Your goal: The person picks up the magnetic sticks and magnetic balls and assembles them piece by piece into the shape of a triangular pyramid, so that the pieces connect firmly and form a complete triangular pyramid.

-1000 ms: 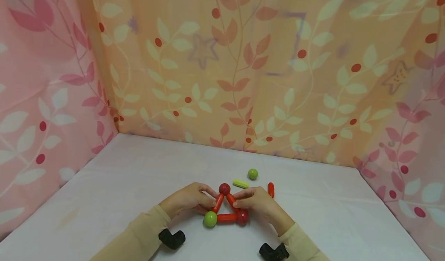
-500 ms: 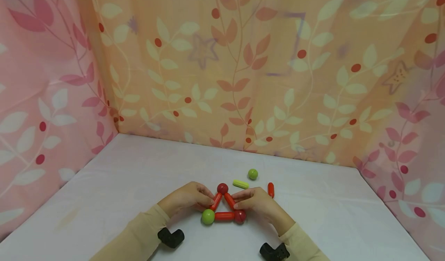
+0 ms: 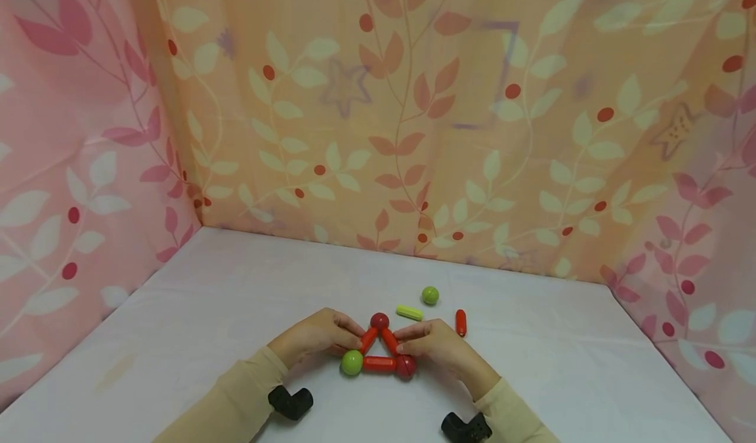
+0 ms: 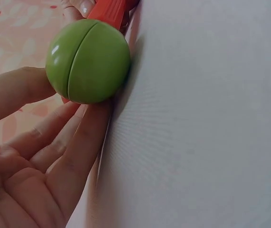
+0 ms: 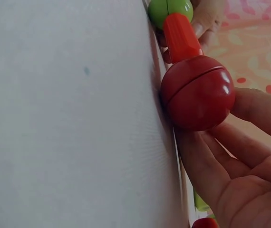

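Note:
A triangle of red rods (image 3: 379, 364) joined by balls lies on the white tabletop between both hands. Its corners are a green ball (image 3: 352, 363) at the near left, a dark red ball (image 3: 405, 367) at the near right and another red ball (image 3: 380, 321) at the far tip. My left hand (image 3: 321, 333) pinches the left side rod by the green ball. On the other side, my right hand (image 3: 438, 346) pinches the right side rod, thumb toward me. In the wrist views the fingers reach behind the balls, partly hidden by them.
Past the triangle lie a yellow-green rod (image 3: 409, 312) and a loose green ball (image 3: 430, 295). A separate red rod (image 3: 461, 323) lies just beyond the right hand. Floral curtains (image 3: 378, 134) stand around the table. Black wrist devices (image 3: 291, 402) sit at both cuffs.
The triangle has shifted slightly left, and its near side a little away from me. Both hands keep their hold on it; the loose pieces stay put.

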A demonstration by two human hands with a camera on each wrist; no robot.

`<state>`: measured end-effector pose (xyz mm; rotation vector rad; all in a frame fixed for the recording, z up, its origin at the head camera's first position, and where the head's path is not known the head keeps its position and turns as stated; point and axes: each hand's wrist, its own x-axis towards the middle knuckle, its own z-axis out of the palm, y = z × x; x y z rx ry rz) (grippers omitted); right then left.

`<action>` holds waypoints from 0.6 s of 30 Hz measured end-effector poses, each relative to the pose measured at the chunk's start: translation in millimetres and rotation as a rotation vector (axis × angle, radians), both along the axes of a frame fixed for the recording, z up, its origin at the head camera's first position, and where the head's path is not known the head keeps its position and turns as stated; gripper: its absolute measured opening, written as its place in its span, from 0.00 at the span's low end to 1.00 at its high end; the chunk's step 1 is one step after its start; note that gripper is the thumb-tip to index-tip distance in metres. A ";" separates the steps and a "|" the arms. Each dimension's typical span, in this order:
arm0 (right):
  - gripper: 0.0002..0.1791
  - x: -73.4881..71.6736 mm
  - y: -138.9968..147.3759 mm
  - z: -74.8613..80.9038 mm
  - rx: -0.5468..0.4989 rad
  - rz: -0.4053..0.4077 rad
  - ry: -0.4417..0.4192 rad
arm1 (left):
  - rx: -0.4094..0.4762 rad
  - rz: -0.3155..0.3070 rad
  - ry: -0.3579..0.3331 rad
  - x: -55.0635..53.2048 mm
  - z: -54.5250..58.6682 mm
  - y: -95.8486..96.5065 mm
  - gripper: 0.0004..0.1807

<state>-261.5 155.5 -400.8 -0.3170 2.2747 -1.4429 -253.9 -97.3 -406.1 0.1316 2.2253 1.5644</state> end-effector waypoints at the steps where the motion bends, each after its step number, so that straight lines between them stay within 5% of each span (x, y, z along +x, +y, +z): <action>1: 0.18 0.2 0.2 -0.1 0.003 0.005 0.001 | -0.004 0.006 0.001 0.1 0.2 0.3 0.14; 8: 0.18 -0.9 0.6 2.5 0.035 0.022 0.018 | -0.012 0.022 -0.003 -1.4 0.0 0.5 0.13; 18: 0.21 -2.1 11.1 18.2 -0.010 -0.063 0.087 | -0.008 0.008 0.007 -2.9 -2.8 -2.0 0.11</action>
